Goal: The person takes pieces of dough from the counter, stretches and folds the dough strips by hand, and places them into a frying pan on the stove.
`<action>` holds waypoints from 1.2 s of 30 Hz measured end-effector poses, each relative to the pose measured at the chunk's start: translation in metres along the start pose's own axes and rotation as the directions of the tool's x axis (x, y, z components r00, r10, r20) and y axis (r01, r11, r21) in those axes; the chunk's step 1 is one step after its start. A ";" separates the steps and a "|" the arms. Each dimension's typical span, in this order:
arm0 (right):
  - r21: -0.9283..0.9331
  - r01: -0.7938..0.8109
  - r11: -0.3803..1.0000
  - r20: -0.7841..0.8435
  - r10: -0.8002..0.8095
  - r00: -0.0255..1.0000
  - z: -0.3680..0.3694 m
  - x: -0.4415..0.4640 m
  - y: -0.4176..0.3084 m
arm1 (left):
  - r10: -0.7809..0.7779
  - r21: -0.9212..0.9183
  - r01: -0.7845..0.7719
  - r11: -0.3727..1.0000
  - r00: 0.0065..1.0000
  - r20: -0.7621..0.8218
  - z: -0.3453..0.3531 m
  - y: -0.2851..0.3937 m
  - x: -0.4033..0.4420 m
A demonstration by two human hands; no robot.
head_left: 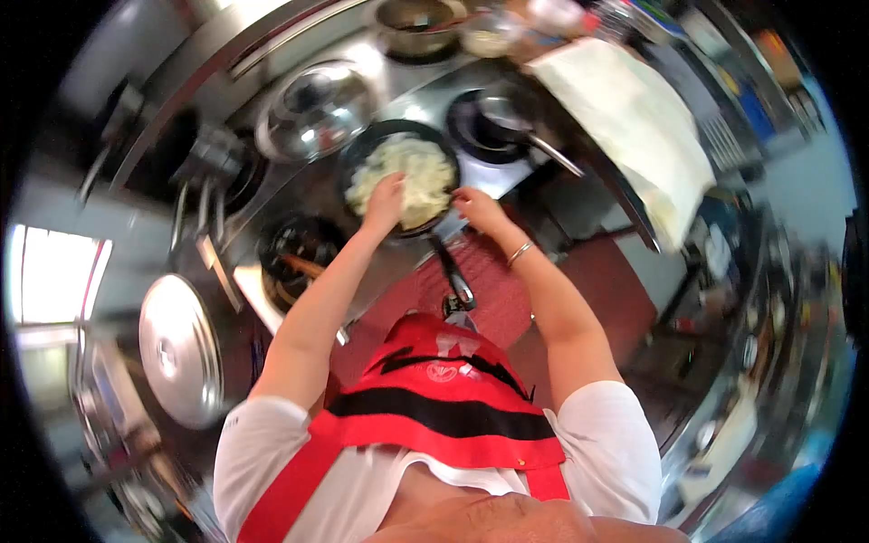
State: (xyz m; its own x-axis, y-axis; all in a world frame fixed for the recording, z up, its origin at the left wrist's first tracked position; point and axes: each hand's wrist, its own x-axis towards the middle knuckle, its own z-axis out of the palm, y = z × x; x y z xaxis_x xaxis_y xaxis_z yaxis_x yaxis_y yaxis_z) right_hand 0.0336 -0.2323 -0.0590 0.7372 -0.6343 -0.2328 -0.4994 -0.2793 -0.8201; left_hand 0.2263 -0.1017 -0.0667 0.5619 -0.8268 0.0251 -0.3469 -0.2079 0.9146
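Observation:
A dark frying pan (444, 149) stands on the cooktop in front of me, its black handle (451, 271) pointing back toward my body. Pale, creamy-white food pieces (415, 172) fill most of it; blur hides their exact kind. My left hand (385, 206) is over the left part of the pan, fingertips drawn together at the food. At the pan's right rim is my right hand (480, 211), with a bracelet at its wrist and fingers bunched closed. Whatever either hand pinches is too small or blurred to make out.
A domed metal lid (317, 109) lies behind left. To the right stands a saucepan (507, 116) on a burner, beside a white-covered surface (634, 118). A dark pan with a wooden utensil (303, 264) sits near my left forearm. A large round lid (179, 351) is farther left.

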 end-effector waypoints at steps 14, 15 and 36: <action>0.288 -0.424 0.859 -0.282 0.499 0.819 0.051 -0.440 0.164 | 0.084 -0.115 0.056 0.992 0.392 0.916 0.143 0.122 -0.281; 0.325 -0.442 0.836 -0.309 0.535 0.786 0.065 -0.466 0.181 | 0.044 -0.048 0.012 0.999 0.265 0.963 0.157 0.127 -0.298; 0.865 -0.032 0.501 -0.314 0.491 -0.812 0.105 -1.078 0.308 | 0.096 -0.393 -0.296 0.871 -0.681 0.726 0.535 0.289 -0.708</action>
State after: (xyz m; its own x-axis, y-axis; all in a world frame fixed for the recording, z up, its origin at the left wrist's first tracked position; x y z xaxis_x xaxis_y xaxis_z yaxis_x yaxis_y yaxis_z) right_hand -0.8668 0.4411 -0.1154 -0.9872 0.1514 -0.0496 0.1202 0.5038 -0.8554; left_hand -0.6730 0.1440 -0.0363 -0.9612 0.1635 -0.2223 -0.1734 0.2689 0.9474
